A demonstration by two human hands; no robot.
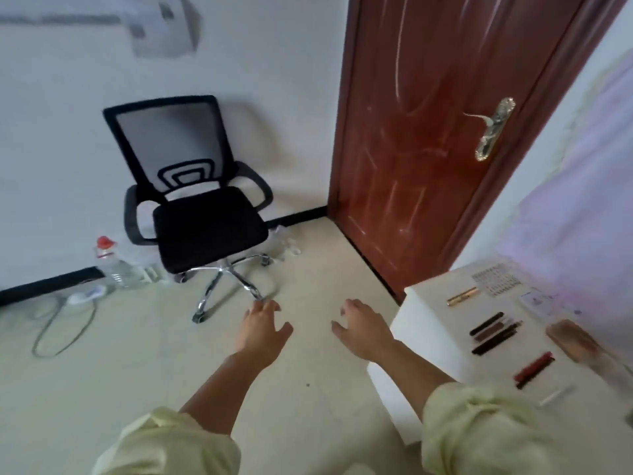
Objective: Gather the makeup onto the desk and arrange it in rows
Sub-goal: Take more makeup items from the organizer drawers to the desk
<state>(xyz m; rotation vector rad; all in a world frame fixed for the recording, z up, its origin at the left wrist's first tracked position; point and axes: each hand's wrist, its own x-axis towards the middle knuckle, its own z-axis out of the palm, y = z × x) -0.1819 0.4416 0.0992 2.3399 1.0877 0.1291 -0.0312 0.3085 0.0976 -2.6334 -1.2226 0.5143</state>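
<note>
The white desk (431,337) stands at the right edge. On it lie a gold tube (463,296), a group of dark pencils (493,332), a red tube (534,369), a thin white stick (556,395), a tan brush-like item (572,339) and a flat palette (496,280). My left hand (262,329) and my right hand (363,329) hover over the floor left of the desk, fingers relaxed and spread, holding nothing.
A black mesh office chair (205,228) on a chrome wheeled base stands ahead by the white wall. A clear jug with a red cap (109,260), a power strip with a cable (82,296) and small clutter (287,248) lie along the wall. A brown door (428,138) is ahead on the right.
</note>
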